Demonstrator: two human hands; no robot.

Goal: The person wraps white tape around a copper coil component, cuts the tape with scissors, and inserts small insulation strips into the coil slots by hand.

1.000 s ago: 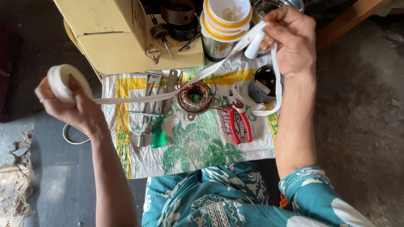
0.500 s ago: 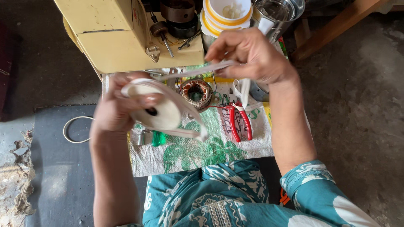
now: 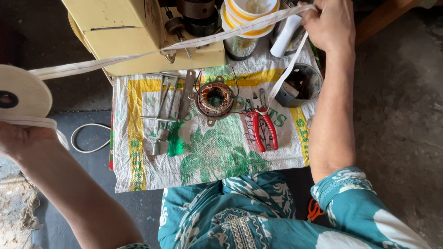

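My left hand (image 3: pixel 20 138) holds a white roll of cotton tape (image 3: pixel 20 94) at the far left edge. A long strip of the tape (image 3: pixel 152 51) runs taut from the roll up to my right hand (image 3: pixel 330 25) at the top right, which pinches it. The loose tape end (image 3: pixel 288 71) hangs down from that hand towards a dark metal cup (image 3: pixel 302 83). Below the strip, a motor stator with copper windings (image 3: pixel 214 99) lies on a printed woven sack (image 3: pixel 207 157).
On the sack lie red-handled pliers (image 3: pixel 263 127), a green-handled screwdriver (image 3: pixel 175 138) and metal tools (image 3: pixel 161 115). A yellow box (image 3: pixel 124 32), stacked white and yellow bowls (image 3: pixel 249 16) and a steel tumbler stand at the back. A white cable loop (image 3: pixel 90 138) lies on the dark floor.
My hands were close together over the sack half a second ago; now they have spread wide, the left with the roll far left, the right up top, drawing out the tape.
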